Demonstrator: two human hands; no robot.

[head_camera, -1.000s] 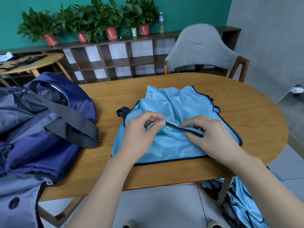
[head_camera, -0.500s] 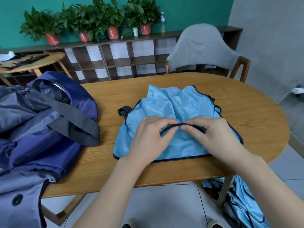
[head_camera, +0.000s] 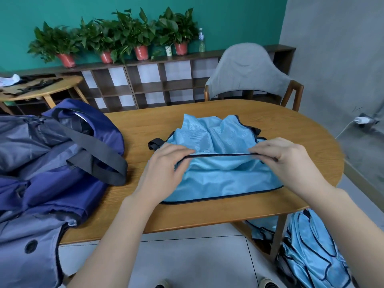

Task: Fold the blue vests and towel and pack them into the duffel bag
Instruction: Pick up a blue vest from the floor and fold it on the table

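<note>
**Folding one vest, both hands on its dark edge**

At 9 o'clock of the frame the duffel bag [head_camera: 47,163] lies on the surface [head_camera: 307,142], dark blue and grey, with its mouth open and its grey straps fallen across it. I count one bag. Nothing blue and light shows inside it, so I judge the packing is not yet begun.

In the centre one blue vest [head_camera: 218,173] lies on the surface, well apart from the bag. The left hand [head_camera: 164,169] pinches the dark piped edge [head_camera: 220,155] at its left end. The right hand [head_camera: 291,161] pinches the same edge at its right end. The edge is pulled straight between them and lifted a little above the cloth.

The step in hand, as I judge it, is the fold of this vest: the hands stretch one edge to make a clean line. The next move calls for both hands to carry the edge together at the same height and lay it flat on the rest of the vest, because the thin, shiny cloth probably slips and wrinkles easily.

At 5 o'clock, under the surface, a heap of more blue vests [head_camera: 311,252] hangs low beside a wooden leg; their number I cannot tell. No towel is visible.
</note>
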